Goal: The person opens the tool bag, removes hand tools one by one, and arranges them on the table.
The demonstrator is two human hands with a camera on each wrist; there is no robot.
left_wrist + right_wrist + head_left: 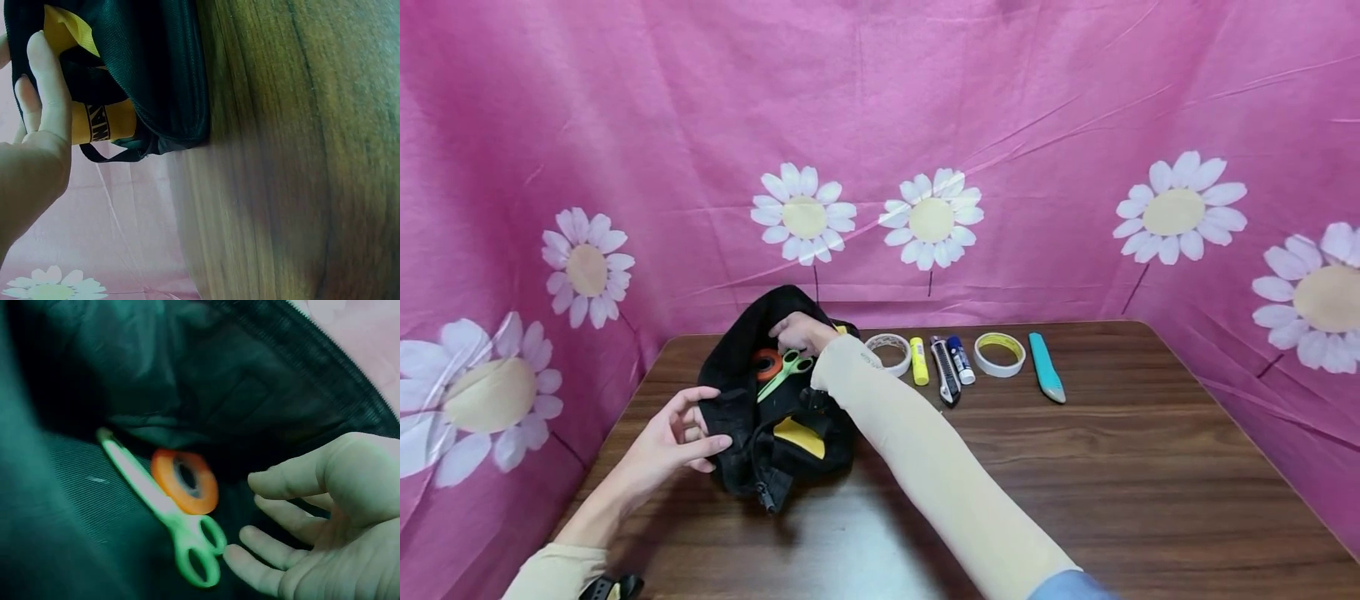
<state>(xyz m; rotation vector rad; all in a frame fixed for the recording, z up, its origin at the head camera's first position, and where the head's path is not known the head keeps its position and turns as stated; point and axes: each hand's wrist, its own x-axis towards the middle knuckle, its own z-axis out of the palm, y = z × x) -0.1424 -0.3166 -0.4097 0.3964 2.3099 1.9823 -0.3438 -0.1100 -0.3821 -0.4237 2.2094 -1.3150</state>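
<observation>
A black zippered bag (741,342) with yellow patches stands on the table, its mouth spread wide. My left hand (673,433) grips the bag's near left edge between thumb and fingers; in the left wrist view its fingers lie along the black fabric by a yellow lettered band (103,122). My right hand (312,519) reaches into the bag with loosely bent fingers and nothing between them. Close to those fingertips are green-handled scissors (181,528) and an orange tape roll (165,475), both lying inside on the dark lining.
Right of the bag, a row along the table's back holds a white tape roll (904,367), a yellow stick (919,362), a box cutter (947,375), a blue-and-white glue stick (960,360), another tape roll (1000,368) and a teal cutter (1045,367). Pink flowered cloth (1045,125) hangs behind.
</observation>
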